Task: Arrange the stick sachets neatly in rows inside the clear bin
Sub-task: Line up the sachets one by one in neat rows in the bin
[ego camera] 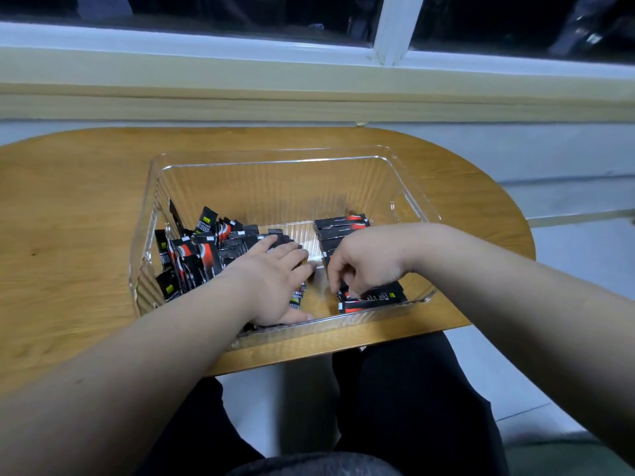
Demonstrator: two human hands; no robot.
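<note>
Both forearms bare, extended forward, converging. Left hand (271,280) palm down, fingers straight, spread flat. Right hand (364,266) wrist bent, fingers curled downward, thumb and fingertips pinched stick sachet (378,298).

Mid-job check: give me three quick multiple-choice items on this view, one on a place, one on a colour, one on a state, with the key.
1. Where in the clear bin does the jumbled pile of sachets lie?
A) left side B) right side C) outside it

2. What colour is the table?
A) white B) wood brown C) black

3. What is the right hand doing?
A) lying flat outside the bin B) gripping sachets at the bin's near right C) raised above the rim

Key:
1 A: the loose heap sits against the left wall, while the neat row lies on the right.
2 B: brown wood grain shows all around the bin.
3 B: its fingers curl onto the near-right sachets, while the left hand lies flat on the pile.
</note>
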